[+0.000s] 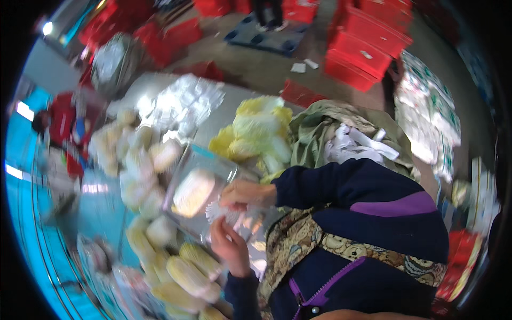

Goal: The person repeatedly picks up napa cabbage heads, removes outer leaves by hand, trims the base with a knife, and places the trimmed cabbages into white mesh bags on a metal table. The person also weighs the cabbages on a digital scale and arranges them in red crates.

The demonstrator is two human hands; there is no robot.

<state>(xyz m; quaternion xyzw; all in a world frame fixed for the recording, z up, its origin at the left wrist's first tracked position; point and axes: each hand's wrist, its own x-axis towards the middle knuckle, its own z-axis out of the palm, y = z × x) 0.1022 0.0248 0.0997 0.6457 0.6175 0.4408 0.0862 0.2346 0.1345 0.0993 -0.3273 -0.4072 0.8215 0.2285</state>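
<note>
A white foam net sleeve point(218, 212) is stretched between my two hands. My right hand point(246, 195) pinches its upper side, and the fingertips of my left hand point(231, 244) are at its lower edge; motion blur softens the fingers. Just beyond the hands, a pale napa cabbage point(195, 192) lies on its side on a shallow tray-like surface point(228, 171) with a shiny clear rim. Netting appears to cover part of that cabbage. Loose yellow-green cabbage leaves point(260, 128) are heaped beside my right forearm.
Several napa cabbages point(192, 276) are piled at the lower left, with more netted ones point(138, 176) beyond the tray. Crumpled clear plastic point(188, 102) covers part of the table. A green sack point(312, 128) holds white scraps. Red crates point(360, 52) stand on the floor, and another person point(62, 120) is at far left.
</note>
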